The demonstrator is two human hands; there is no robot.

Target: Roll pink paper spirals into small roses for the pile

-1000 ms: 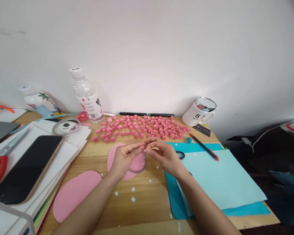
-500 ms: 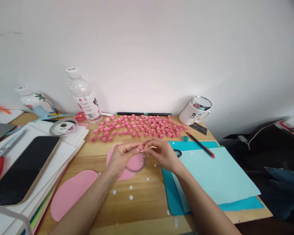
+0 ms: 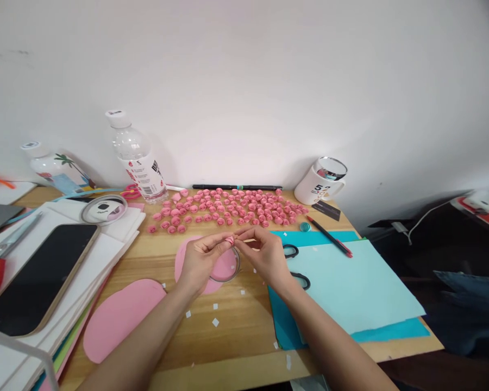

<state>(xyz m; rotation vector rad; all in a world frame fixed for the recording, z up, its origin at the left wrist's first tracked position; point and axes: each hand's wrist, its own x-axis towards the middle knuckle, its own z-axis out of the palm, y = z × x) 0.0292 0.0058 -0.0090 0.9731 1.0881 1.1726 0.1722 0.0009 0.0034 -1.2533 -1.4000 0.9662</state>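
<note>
Between the fingertips of my left hand [image 3: 201, 259] is a small pink paper rose [image 3: 229, 239], pinched by thumb and index finger. My right hand [image 3: 264, 251] meets it from the right, its thumb and fingertips closed at the rose's edge; whether it grips the paper itself is hard to make out. Under my hands lie a pink paper piece [image 3: 182, 258] and a round ring [image 3: 237, 271]. Many finished-looking pink paper roses [image 3: 228, 206] are spread beyond my hands. Black scissor handles [image 3: 300, 280] show beside my right wrist, the blades hidden.
Light-blue paper [image 3: 358, 288] lies on the right, with a black-and-red pen [image 3: 330, 236] above it. A white mug [image 3: 320, 182] and a clear bottle [image 3: 140, 163] stand at the back. On the left, a phone [image 3: 44, 277] rests on papers. Another pink sheet [image 3: 122, 317] lies nearer.
The pink rose looks more tightly rolled and is turned in my fingers. My right hand has shifted slightly left, and more of the scissor handles shows. The whole view has moved a little.
</note>
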